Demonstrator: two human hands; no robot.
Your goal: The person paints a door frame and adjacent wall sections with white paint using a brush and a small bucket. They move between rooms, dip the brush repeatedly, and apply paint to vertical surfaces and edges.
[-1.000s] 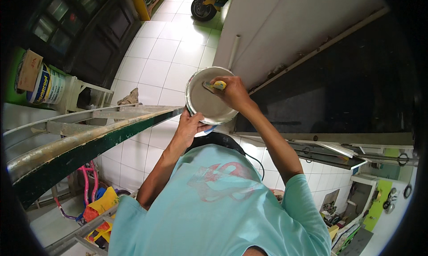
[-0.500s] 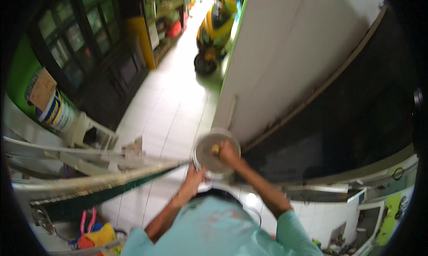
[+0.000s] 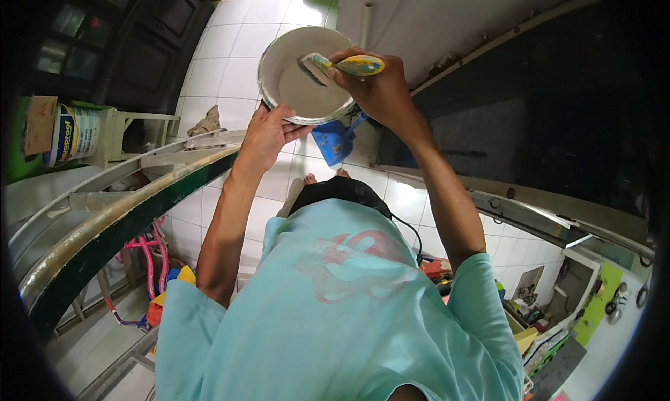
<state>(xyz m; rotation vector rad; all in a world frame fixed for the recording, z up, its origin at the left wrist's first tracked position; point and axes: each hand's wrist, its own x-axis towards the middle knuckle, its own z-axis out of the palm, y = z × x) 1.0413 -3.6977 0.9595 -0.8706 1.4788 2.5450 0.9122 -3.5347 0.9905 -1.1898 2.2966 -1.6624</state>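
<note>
A round white bucket (image 3: 273,62) is in front of me, its open mouth facing up and a pale coating inside. My left hand (image 3: 269,132) grips its near left rim, fingers spread beneath the edge. In my right hand (image 3: 380,87) is a paintbrush (image 3: 359,66) with a yellow and green handle. Its bristles, smeared with whitish paint, hang over the inside of the bucket; whether they touch the paint is hard to tell.
A blue dustpan (image 3: 333,144) lies below the bucket, close to my feet. On the left run a green-edged board (image 3: 132,223) and a ladder-like frame (image 3: 153,157). A labelled paint pail (image 3: 77,132) stands farther left. A dark panel (image 3: 516,115) fills the right, beside a white wall (image 3: 433,17).
My view has tilted down toward my body. The bucket and both hands now appear higher up and larger. The brush handle now points right, its bristles visible.
</note>
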